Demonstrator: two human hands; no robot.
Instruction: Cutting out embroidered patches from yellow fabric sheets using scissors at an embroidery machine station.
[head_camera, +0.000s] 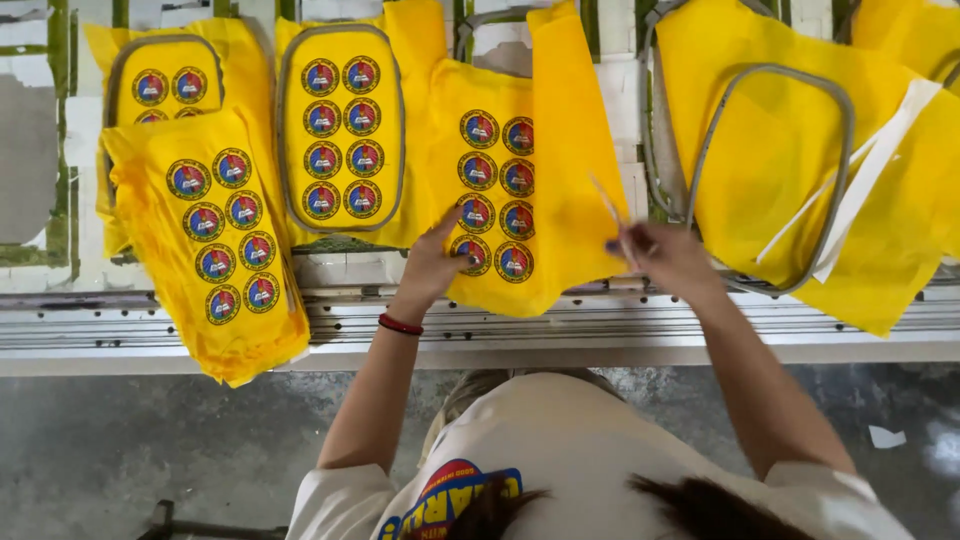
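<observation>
My left hand (432, 262) rests flat on a yellow fabric piece (560, 180) with several round embroidered badges (497, 187), fingers apart near the lower badges. A red band sits on that wrist. My right hand (662, 255) is at the same fabric's right edge, fingers pinched on a thin pale strip (607, 205) that sticks up from it. The fabric hangs over the table's front edge.
To the left lie more yellow badge pieces, one in a grey oval hoop (341, 128) and a loose one (222, 240) draped over the metal table rail (600, 325). At right a plain yellow piece sits in a grey hoop (770, 180) with white strips (868, 170). Grey floor below.
</observation>
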